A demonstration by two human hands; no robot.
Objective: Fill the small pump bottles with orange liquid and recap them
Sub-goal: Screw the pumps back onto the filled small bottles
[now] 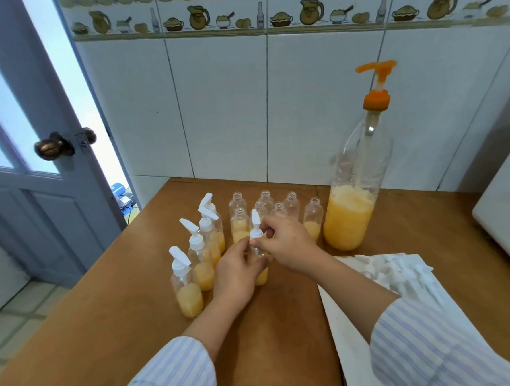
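Sleeves (pixel 175 376): striped cuffs are entering at 6 o'clock, 1 on each forearm.
Paper sheet (pixel 355 347): lying on the wooden table (pixel 92 337) at 4 o'clock, carrying a blurred pile of white pump caps (pixel 402 270).
Left hand (pixel 238 277): wrapping its fingers round the body of the small pump bottle (pixel 261 274) at table centre, holding it upright.
Right hand (pixel 286 244): pinching the white pump collar (pixel 255 234) on that bottle between thumb and fingertips.
Small pump bottle: standing on the table between both hands, orange liquid showing in its lower part.
Capped bottles (pixel 189 289): 4 are standing in a line running toward 11 o'clock, each partly filled with orange.
Open bottles (pixel 312 219): about 7 uncapped ones are clustering at 12 o'clock behind the hands, some holding orange liquid.
Large dispenser bottle (pixel 350 216): standing at 1 o'clock beside the tiled wall (pixel 227 105), roughly a third full, its orange pump head (pixel 376 72) raised.
Door (pixel 36 152): standing ajar at 9 o'clock.
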